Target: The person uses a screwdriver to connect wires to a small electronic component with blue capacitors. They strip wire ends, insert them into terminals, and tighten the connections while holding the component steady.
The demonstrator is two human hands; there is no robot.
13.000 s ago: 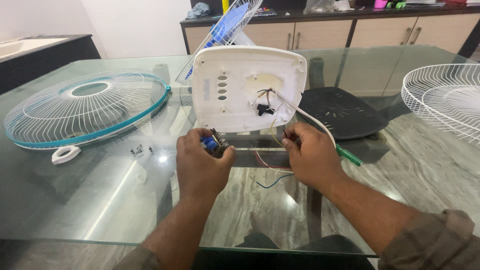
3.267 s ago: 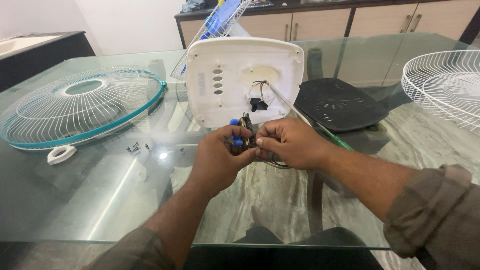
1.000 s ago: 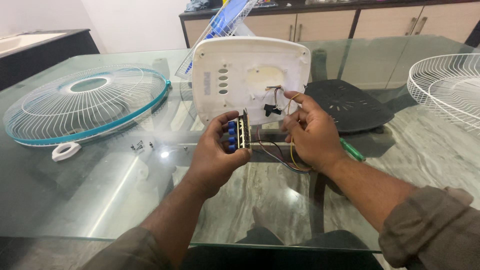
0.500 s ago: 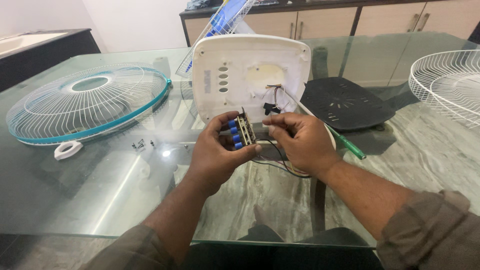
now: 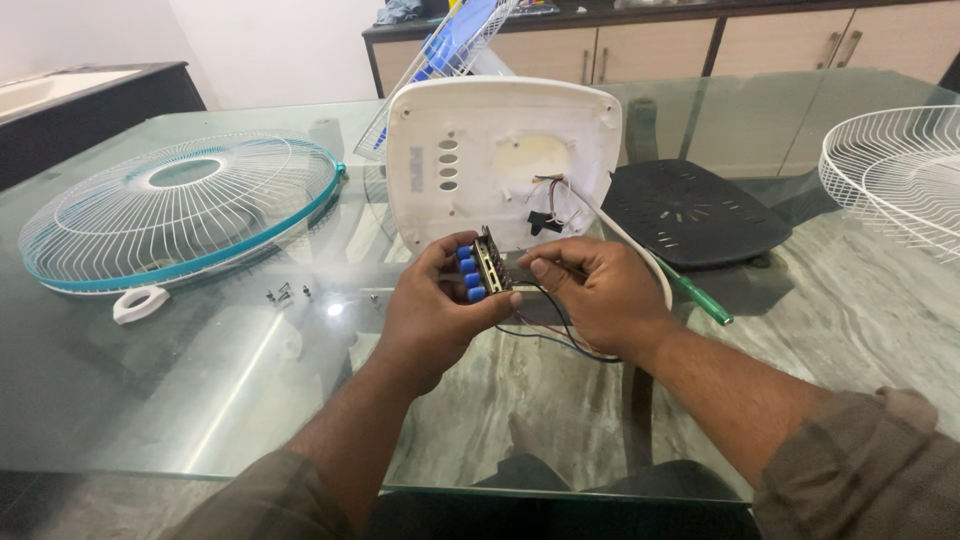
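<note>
- My left hand grips the switch block upright, thumb at its near edge, fingers wrapped behind; blue buttons face 9 o'clock.
- My right hand is pinched shut on the wires just at 3 o'clock of the block; fingertips touch its metal side.
- Block sits above the bench, in front of the white housing, which stands at 12 o'clock.
- Handling, judged: block is small, light, rigid; best held by its plastic edges, not the buttons. Terminals look thin and bendable.
- Wires are thin, limp, and run back to the housing opening; I judge them easy to tear off at the joints, so grip close to the block.
- Nearby: teal-rimmed grille at 10 o'clock, loose screws at 9 o'clock, black base plate and green screwdriver at 2 o'clock, white grille at far 3 o'clock.
</note>
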